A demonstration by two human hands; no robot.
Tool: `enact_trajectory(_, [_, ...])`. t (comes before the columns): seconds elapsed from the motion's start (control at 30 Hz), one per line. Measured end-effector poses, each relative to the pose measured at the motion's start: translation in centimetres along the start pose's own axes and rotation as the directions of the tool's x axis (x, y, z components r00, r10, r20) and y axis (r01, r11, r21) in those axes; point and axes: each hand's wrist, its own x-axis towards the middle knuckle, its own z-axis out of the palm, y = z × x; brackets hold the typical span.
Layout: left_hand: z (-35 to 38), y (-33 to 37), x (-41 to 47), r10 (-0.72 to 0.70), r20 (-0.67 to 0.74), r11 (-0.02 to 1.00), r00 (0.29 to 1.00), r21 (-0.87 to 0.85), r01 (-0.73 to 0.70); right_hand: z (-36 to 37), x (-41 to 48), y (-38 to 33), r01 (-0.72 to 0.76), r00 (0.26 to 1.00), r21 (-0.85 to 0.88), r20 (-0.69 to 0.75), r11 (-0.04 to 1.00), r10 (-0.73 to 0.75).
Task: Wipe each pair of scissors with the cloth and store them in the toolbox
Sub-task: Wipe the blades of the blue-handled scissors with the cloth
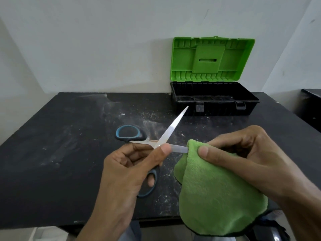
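Note:
My left hand grips a pair of scissors with black and blue handles, held above the table with the blades spread wide. One blade points up toward the toolbox; the other runs right into the green cloth. My right hand pinches the cloth around that blade's tip. The toolbox stands open at the back right, its green lid leaning against the wall, its black base showing dividers and no scissors that I can see.
The black table is dusty and speckled with crumbs near the middle. Its front edge lies just below my hands. A white wall rises behind it. Another dark surface sits at the far right.

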Motion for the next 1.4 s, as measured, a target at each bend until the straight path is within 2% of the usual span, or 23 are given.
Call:
enact_trajectory(0.13, [0.3,-1.2,-0.9,-0.015,-0.073,0.998,0.997,-0.055,0.011,0.9,-0.8,0.7,0.000,1.000,0.001,-0.025,1.000,0.000])
enact_trajectory(0.33, [0.4,-1.5,-1.3,-0.052,-0.165,0.994,0.985,-0.105,0.035,1.6,-1.0,1.8,-0.070,0.997,0.144,0.034,0.987,0.066])
enact_trajectory(0.67, [1.0,1.4,-2.0,-0.003,-0.160,0.989,0.987,-0.144,-0.021,0.2,-0.6,2.2,-0.009,0.997,0.241,0.071,0.970,-0.008])
enact_trajectory(0.77, [1.2,1.7,-1.8,0.022,-0.173,0.991,0.985,-0.126,-0.044,0.4,-0.4,2.1,0.034,0.998,0.214,0.049,0.976,-0.045])
enact_trajectory(0.87, [0.9,1.7,-1.5,-0.033,-0.156,0.988,0.987,-0.155,0.009,0.2,-0.3,2.1,0.050,0.996,0.237,0.066,0.970,-0.068])
enact_trajectory(1.03, [0.2,1.5,-0.9,-0.127,-0.112,0.974,0.986,-0.203,0.102,-0.1,0.0,2.3,-0.015,0.989,0.282,0.143,0.959,-0.026])
enact_trajectory(1.13, [0.2,1.4,-0.8,-0.121,-0.111,0.976,0.986,-0.196,0.098,0.0,0.0,2.2,-0.028,0.991,0.258,0.133,0.966,-0.006])
enact_trajectory(1.3, [0.7,1.1,-0.7,-0.025,-0.075,0.996,0.997,-0.089,0.018,1.0,0.3,1.3,0.044,0.995,0.057,0.087,0.997,-0.049])
enact_trajectory(1.4, [0.5,1.2,-0.2,-0.002,-0.092,0.996,0.996,-0.087,-0.006,0.9,0.7,1.1,0.073,0.997,0.027,0.031,0.997,-0.074])
